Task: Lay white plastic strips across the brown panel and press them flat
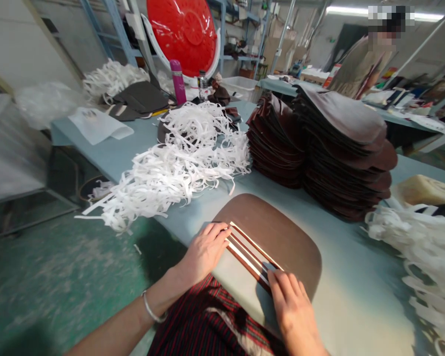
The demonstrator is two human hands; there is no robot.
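A brown rounded panel [282, 227] lies on the blue-green table near its front edge. Along its near side run narrow strips, brown and white, with a pale bright line at the upper one [255, 245]. My left hand [208, 247] rests on the left end of the strips, fingers together and pointing right. At their right end is my right hand [291, 301], its fingertips pressed down on the strips. Both hands seem to hold the strip ends against the panel; the thumbs are mostly hidden.
White strips [178, 163] are heaped at the left, more [426, 262] at the right. Behind the panel stand tall stacks of dark brown pieces [344, 153]. A purple bottle [177, 83] and a red fan-like disc [185, 37] are farther back. A person [359, 64] stands beyond.
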